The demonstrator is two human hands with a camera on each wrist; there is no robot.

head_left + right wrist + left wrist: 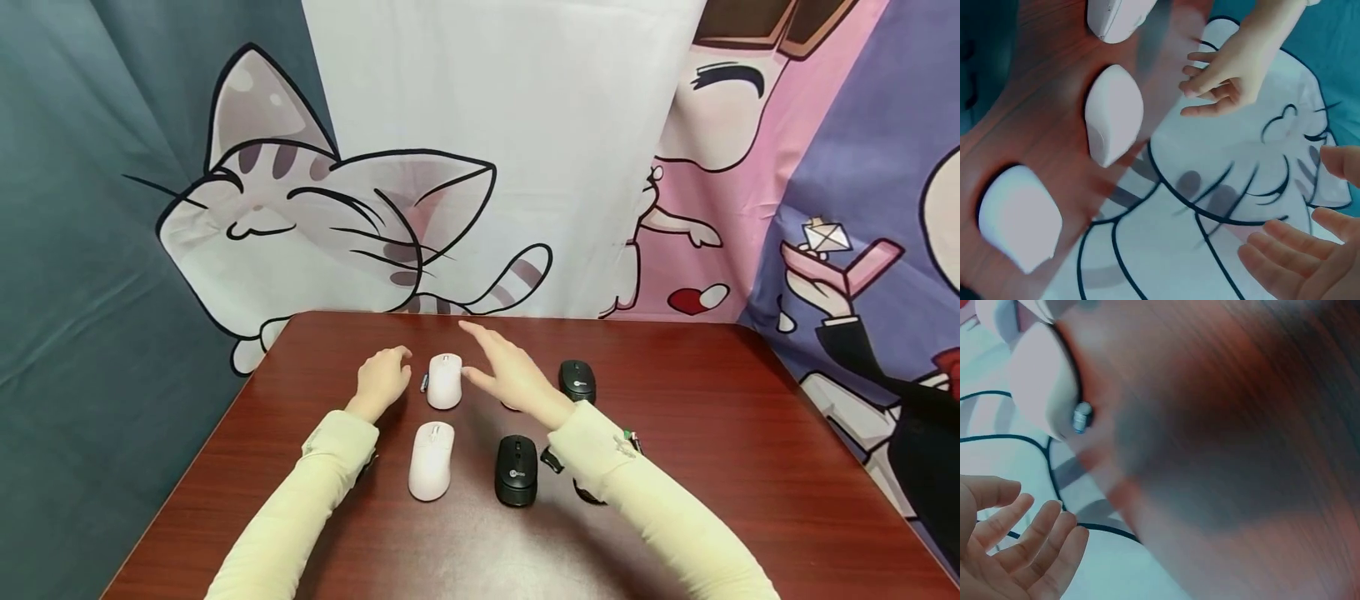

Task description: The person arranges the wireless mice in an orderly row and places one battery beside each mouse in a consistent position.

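Observation:
My left hand [381, 382] hovers over the table left of a white computer mouse [445, 381], its fingers loosely bent around nothing. On that mouse's other side my right hand [513, 372] is held with fingers extended and thumb apart, holding nothing. A second white mouse [431, 461] lies nearer the front. Another white mouse [1020, 219] shows in the right wrist view; in the head view the right hand mostly covers it. Beside the far mouse lies a small battery-like cylinder [1082, 417].
One black mouse [577, 381] lies at the back right and another black mouse [516, 471] nearer the front. More dark items [552, 460] are partly hidden under the right sleeve. A cartoon-print curtain [510, 100] hangs behind the brown table [300, 333].

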